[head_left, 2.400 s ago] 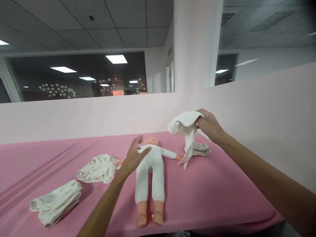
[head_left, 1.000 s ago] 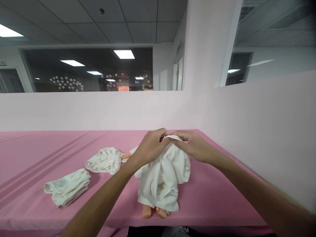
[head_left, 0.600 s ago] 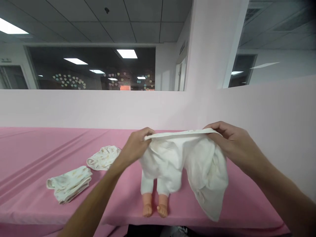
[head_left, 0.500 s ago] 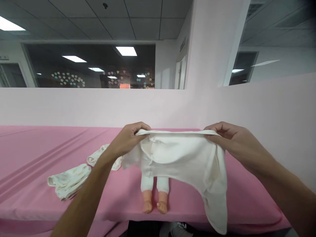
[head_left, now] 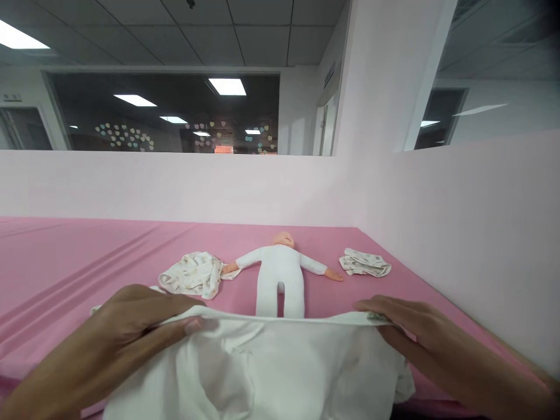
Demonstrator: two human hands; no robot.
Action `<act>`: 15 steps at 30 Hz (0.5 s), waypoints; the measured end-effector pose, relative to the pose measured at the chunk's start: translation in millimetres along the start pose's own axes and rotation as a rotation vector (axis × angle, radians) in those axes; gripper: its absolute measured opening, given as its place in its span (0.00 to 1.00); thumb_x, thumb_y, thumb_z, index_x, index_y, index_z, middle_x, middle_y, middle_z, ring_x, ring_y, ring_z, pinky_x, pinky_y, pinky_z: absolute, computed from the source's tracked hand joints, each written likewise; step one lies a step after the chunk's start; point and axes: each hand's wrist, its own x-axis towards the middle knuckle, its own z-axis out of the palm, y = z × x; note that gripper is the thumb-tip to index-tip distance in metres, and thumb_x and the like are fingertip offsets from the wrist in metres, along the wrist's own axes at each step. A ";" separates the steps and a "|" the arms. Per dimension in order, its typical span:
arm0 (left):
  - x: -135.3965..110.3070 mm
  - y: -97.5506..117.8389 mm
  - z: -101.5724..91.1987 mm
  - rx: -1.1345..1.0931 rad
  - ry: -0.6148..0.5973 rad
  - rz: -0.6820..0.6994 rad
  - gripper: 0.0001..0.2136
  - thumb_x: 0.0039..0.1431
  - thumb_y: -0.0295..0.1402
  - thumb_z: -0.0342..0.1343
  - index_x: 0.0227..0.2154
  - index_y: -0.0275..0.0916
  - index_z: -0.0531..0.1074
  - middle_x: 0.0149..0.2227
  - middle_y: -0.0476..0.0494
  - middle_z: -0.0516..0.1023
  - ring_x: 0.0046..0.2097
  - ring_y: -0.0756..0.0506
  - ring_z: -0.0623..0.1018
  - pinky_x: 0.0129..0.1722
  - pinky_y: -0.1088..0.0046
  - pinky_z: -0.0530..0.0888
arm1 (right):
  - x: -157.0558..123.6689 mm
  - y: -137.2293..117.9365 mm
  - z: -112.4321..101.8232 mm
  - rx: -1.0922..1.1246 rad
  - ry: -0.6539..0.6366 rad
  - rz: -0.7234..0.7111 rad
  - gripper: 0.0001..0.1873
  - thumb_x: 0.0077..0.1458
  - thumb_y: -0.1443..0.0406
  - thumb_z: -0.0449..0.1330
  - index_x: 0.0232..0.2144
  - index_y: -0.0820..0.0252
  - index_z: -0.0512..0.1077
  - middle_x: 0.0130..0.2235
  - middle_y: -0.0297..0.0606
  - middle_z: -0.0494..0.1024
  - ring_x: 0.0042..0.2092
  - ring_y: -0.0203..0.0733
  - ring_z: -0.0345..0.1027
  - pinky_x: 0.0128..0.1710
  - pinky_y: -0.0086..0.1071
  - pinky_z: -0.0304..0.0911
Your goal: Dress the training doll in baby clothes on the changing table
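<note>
A white baby garment (head_left: 289, 367) is stretched between my hands low in front, its upper edge pulled nearly straight. My left hand (head_left: 135, 329) pinches that edge on the left, thumb toward me. At the other end my right hand (head_left: 415, 332) is closed on the same edge, where a bit of printed fabric peeks out. Beyond the cloth lies a baby doll (head_left: 280, 265) on its back, with a white body and arms spread wide. The garment hides its lower legs and feet.
A crumpled printed baby garment (head_left: 192, 274) lies by the doll's hand on the left. Folded printed cloth (head_left: 365, 263) rests near the other hand. Pink sheeting (head_left: 87, 251) covers the surface, bounded by a white wall (head_left: 175, 186) behind and on the right.
Both hands have lowered and come toward me with the garment, spreading farther apart. The doll's upper body and the folded cloth on the right have come into view; its feet are now hidden.
</note>
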 end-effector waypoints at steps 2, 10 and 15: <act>-5.7 -11.8 -2.1 0.049 -0.013 0.048 0.15 0.48 0.54 0.55 0.32 0.56 0.81 0.34 0.58 0.81 0.38 0.44 0.76 0.41 0.70 0.74 | -3.2 -6.0 0.4 -0.058 0.027 -0.023 0.14 0.62 0.58 0.49 0.36 0.52 0.73 0.36 0.36 0.78 0.39 0.43 0.71 0.37 0.31 0.67; 34.1 -29.7 -16.9 -0.172 0.047 -0.252 0.22 0.45 0.54 0.58 0.34 0.41 0.78 0.34 0.54 0.81 0.37 0.44 0.77 0.34 0.76 0.73 | 40.2 -28.5 -5.0 -0.084 0.066 0.022 0.18 0.64 0.55 0.46 0.32 0.54 0.71 0.35 0.36 0.75 0.36 0.41 0.67 0.33 0.30 0.61; 69.8 -55.3 8.6 -0.318 -0.091 -0.384 0.24 0.51 0.54 0.56 0.41 0.38 0.75 0.35 0.52 0.80 0.38 0.44 0.76 0.33 0.76 0.72 | 112.2 -13.4 14.8 0.071 -0.093 -0.003 0.17 0.62 0.55 0.47 0.28 0.57 0.68 0.30 0.33 0.71 0.29 0.37 0.61 0.26 0.28 0.52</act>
